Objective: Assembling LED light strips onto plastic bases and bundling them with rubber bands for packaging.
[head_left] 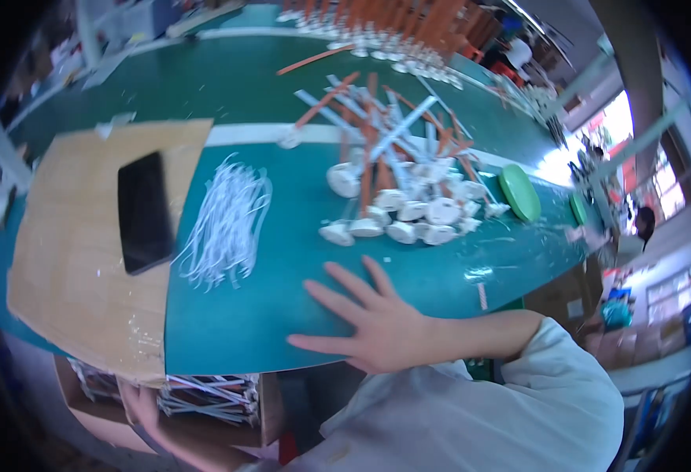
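Observation:
My right hand [373,322] is spread out flat over the green tabletop [282,311], with nothing in it. Just beyond its fingertips lies a heap of brown and pale sticks with round white ends [408,189]. Left of the hand is a loose bundle of thin white strips [231,224]. Below the table's front edge, my left hand [141,405] reaches to an open cardboard box [271,405] that holds similar sticks [212,397]. The cardboard edge above and blur hide its fingertips, so its grip does not show.
A flat cardboard sheet [70,236] covers the table's left part, with a black phone [145,212] on it. A green oval dish [520,193] sits right of the heap. Many orange-brown sticks with white ends [393,39] stand in rows along the far side.

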A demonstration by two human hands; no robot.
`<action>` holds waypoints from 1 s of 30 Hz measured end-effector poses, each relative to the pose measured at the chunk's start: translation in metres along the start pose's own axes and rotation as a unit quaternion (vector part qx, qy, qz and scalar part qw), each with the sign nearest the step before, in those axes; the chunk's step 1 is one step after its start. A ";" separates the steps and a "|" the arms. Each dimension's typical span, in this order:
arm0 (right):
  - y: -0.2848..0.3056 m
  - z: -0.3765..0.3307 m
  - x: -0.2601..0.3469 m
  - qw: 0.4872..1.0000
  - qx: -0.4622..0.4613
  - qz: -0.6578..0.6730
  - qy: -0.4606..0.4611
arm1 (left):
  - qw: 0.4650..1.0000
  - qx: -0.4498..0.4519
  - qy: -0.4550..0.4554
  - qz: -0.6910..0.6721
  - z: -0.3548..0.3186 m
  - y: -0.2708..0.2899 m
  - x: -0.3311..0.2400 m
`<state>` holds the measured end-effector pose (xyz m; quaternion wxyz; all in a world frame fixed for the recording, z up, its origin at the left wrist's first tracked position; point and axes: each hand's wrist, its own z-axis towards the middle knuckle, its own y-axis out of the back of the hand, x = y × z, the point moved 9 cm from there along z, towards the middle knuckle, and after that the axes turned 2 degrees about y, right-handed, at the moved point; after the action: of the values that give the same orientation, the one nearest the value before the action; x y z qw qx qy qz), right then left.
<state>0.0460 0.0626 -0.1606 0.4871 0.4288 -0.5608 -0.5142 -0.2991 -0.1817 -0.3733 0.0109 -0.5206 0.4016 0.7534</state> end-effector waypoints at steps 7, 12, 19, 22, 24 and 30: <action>0.007 -0.018 0.002 0.991 -0.127 0.019 0.047 | 0.900 -0.277 -0.067 -0.329 -0.026 0.074 -0.244; 0.014 -0.035 -0.004 0.990 -0.135 0.010 0.049 | 0.819 0.343 -0.294 -0.354 -0.098 -0.138 -0.451; 0.017 -0.038 0.002 0.973 -0.191 0.100 0.085 | 0.733 0.089 -0.619 -0.268 -0.253 -0.203 -0.551; 0.016 -0.040 0.003 0.964 -0.210 0.138 0.089 | 0.733 0.103 -0.597 -0.310 -0.262 -0.211 -0.528; 0.015 -0.039 0.002 0.965 -0.214 0.124 0.081 | 0.752 0.087 -0.551 -0.351 -0.247 -0.191 -0.503; 0.009 -0.027 0.013 0.979 -0.192 0.018 0.069 | 0.830 0.079 -0.430 -0.346 -0.196 -0.163 -0.407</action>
<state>0.0705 0.0469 -0.1503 0.6065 0.3519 -0.4245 -0.5727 0.1093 -0.0288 -0.1738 0.4835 -0.2462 0.2080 0.8138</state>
